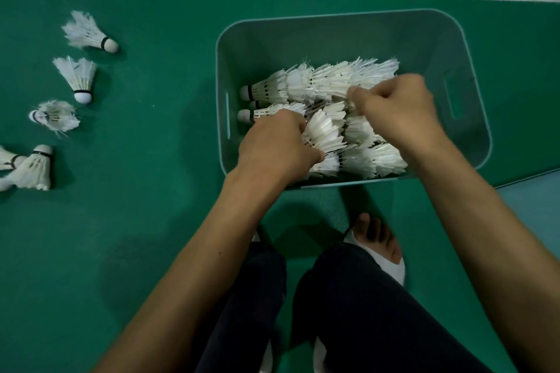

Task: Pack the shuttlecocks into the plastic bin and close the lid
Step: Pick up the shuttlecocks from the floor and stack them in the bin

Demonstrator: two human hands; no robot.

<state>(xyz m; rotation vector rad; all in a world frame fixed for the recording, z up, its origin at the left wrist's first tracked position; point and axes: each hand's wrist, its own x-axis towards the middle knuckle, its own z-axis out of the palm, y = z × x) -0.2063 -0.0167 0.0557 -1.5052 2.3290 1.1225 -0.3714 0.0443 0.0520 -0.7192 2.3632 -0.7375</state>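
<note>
We see the plastic bin (303, 42) at centre right of the frame on the green floor (151, 221), heaped with white shuttlecocks (321, 82). Inside it, the left hand (275, 142) grips one by its feathers and the right hand (397, 109) pinches another. Several loose shuttlecocks (78, 79) lie at far left.

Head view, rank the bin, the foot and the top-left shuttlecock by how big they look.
1. Bin, clearly largest.
2. Foot and top-left shuttlecock: about alike; foot is partly hidden and nearer, so unranked.
</note>
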